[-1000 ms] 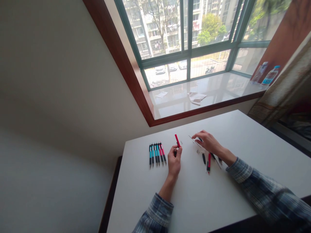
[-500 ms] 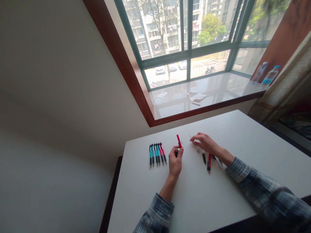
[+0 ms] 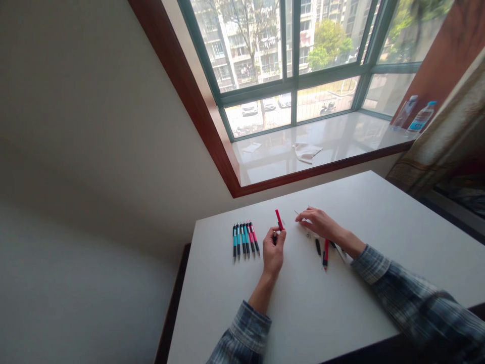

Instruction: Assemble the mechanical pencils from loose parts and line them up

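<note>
My left hand [image 3: 273,253] is closed round a red pen barrel [image 3: 279,219], which points up and away from me. A small dark piece shows between its fingers. To the right, my right hand [image 3: 320,224] pinches a thin white rod [image 3: 297,213] at its fingertips. Below the right hand lie a black grip [image 3: 318,246], a red and black pen part [image 3: 326,254] and some small pieces, partly covered by that hand. Left of my left hand, several assembled pens [image 3: 245,240] with blue or pink barrels lie side by side in a row.
The white table [image 3: 303,313] stands by a wall and a window sill [image 3: 273,162]. On the sill are a white cloth [image 3: 306,151] and two plastic bottles, one with a blue cap [image 3: 421,119]. A curtain [image 3: 447,121] hangs at the right.
</note>
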A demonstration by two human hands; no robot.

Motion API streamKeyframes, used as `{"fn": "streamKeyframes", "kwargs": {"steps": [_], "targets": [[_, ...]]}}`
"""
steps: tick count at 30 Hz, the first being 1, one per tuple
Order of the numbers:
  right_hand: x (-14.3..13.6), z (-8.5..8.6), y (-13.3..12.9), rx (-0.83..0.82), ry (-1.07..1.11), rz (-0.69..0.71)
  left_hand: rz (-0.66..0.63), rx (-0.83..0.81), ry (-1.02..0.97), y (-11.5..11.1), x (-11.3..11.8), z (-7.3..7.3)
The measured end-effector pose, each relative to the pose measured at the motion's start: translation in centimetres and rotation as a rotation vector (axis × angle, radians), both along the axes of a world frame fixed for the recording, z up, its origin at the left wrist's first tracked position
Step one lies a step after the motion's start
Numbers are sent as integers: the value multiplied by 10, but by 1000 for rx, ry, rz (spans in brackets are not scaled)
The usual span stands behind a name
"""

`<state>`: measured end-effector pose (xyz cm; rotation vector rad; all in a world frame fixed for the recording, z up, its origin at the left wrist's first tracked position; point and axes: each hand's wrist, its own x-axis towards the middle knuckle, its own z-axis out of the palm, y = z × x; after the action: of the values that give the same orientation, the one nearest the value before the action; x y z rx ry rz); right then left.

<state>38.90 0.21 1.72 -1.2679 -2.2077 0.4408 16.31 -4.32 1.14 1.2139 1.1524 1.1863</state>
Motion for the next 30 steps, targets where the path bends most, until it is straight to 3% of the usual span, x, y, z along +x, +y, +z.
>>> {"fn": "streamKeyframes", "kwargs": {"steps": [3,6,11,14,30], "targets": [[-4,1,-1,34,54,33,-6,17,38,-1,0,2],[-9,2,-3,31,248,10,-25,40,102,-3,1,3],[-6,6,-2,-224,789,-100,-85,64,219,-7,4,4],[-2,11,-1,-355,969,-137,-116,72,287,-9,5,5],[-6,16,-8,-488,1169,-80,-150,69,343,-9,4,6]]}}
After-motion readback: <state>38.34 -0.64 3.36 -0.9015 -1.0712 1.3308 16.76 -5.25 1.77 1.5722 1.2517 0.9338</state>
